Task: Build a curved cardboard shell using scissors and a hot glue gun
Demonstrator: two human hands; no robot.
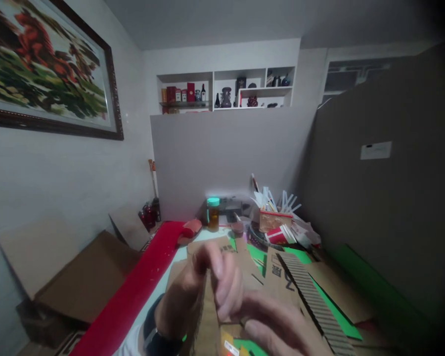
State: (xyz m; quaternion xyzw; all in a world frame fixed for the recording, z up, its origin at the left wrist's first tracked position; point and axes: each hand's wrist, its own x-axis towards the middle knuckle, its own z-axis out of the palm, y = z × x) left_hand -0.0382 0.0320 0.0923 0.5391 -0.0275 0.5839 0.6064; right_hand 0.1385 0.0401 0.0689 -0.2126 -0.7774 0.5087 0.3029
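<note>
My left hand point(217, 277), with a dark watch on its wrist, is closed over the upper part of a brown cardboard piece point(203, 321) in the lower middle. Its fingers curl down over the right side of the board. From the lower right comes my right hand point(274, 321), its thumb and forefinger closed at the same cardboard, just under my left fingertips. Its other fingers are hidden. Below the hands a yellow-orange item with a white label point(230, 346) shows in part. Flat cardboard with black print point(280, 277) lies beyond them.
A corrugated strip point(315, 301) lies to the right over green sheets point(333, 306). Red material point(133, 282) runs along the left edge. At the back stand a teal-lidded jar point(213, 217), a box of white strips point(274, 220) and red paper cups point(278, 235). Grey panels enclose the table.
</note>
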